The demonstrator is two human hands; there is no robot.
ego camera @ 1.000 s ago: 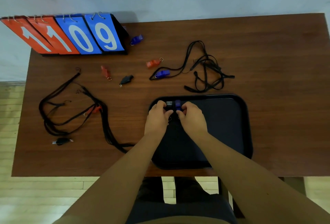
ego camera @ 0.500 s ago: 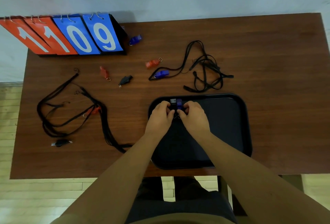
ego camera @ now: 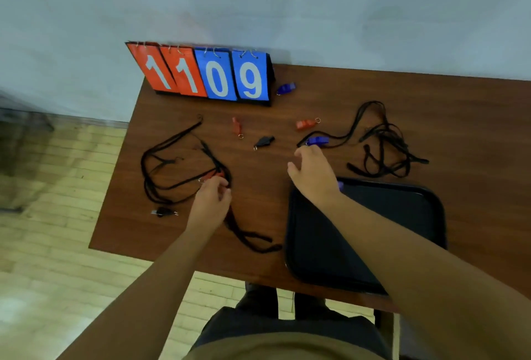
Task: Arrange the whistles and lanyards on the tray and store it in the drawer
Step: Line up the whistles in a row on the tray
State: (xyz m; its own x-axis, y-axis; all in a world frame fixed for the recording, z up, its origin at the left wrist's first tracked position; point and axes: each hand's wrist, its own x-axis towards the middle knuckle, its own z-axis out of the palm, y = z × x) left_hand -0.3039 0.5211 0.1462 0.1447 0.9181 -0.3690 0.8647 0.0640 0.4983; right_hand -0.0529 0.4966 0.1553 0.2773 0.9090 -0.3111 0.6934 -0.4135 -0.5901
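Whistles and lanyards mostly lie loose on the brown wooden table [ego camera: 359,86]. Left hand [ego camera: 211,204] reaches into the tangled pile of black cord lanyards [ego camera: 178,170], fingertips [ego camera: 214,186] curled at a small red whistle on a metal ring [ego camera: 214,176] caught in the cords; contact looks likely, but blur hides whether it is pinched. Just nearside-left of that hand lies a black clip-end whistle [ego camera: 164,212]. Right hand [ego camera: 311,175] hovers spread and empty over the far-left corner of the black rectangular plastic tray [ego camera: 402,216]. A bit of purple whistle [ego camera: 340,186] peeks out on the tray just beside the wrist. Just beyond the right fingertips sits a blue whistle tied to a black cord [ego camera: 316,140], which runs right to a second heap of black lanyards [ego camera: 385,147]. Further out: black whistle [ego camera: 264,141], two red whistles [ego camera: 236,127] [ego camera: 306,124], another blue whistle [ego camera: 286,88]. At the far edge stands a flip scoreboard with red and blue cards reading 1109 [ego camera: 207,75].
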